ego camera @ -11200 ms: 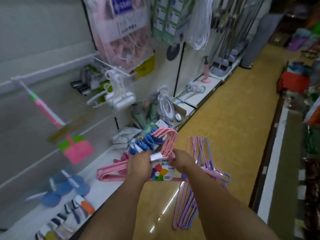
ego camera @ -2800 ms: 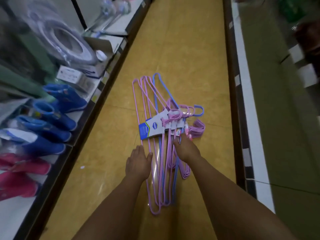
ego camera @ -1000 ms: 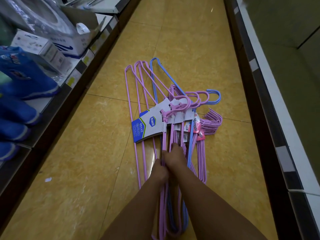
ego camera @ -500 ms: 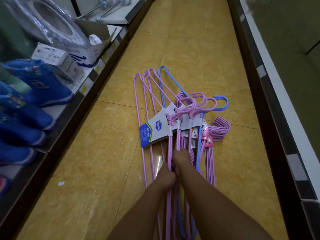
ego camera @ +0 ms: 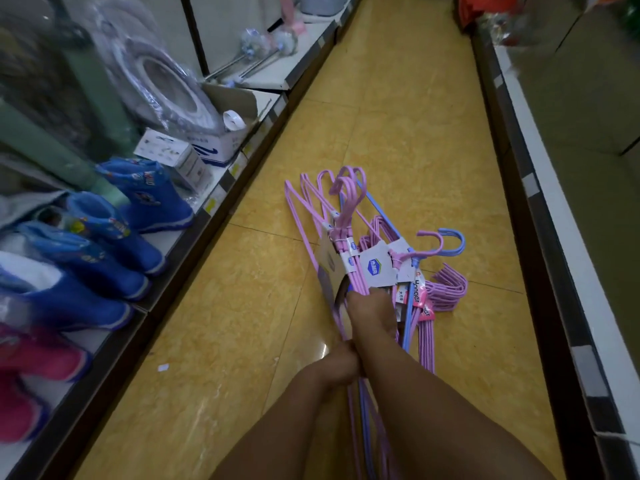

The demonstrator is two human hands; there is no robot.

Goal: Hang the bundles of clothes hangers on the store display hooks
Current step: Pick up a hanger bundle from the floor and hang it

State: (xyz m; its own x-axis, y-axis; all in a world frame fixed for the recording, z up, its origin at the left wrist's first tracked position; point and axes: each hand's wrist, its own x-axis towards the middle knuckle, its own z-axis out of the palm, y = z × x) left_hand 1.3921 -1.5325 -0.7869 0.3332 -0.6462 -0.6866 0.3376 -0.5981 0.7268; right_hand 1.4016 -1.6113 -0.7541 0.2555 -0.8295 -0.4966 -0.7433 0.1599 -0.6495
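A: Where are the hangers?

B: I see the bundles of hangers (ego camera: 349,237) low over the yellow floor (ego camera: 398,133) of the aisle, between the two shelf rows. Some pink ones stand tilted with hooks up; others, with a blue hanger (ego camera: 450,242), lie flat on the tiles just to the right.

A: And the hands?

B: My right hand (ego camera: 372,315) is curled round the pink wires just below the white card labels (ego camera: 375,268). My left hand (ego camera: 337,367) grips the same wires nearer to me, touching the right wrist.

A: Anything beside them?

B: Blue boots (ego camera: 149,199) and pink boots (ego camera: 38,355) sit on the left shelf (ego camera: 221,192), beside a white box (ego camera: 214,148).
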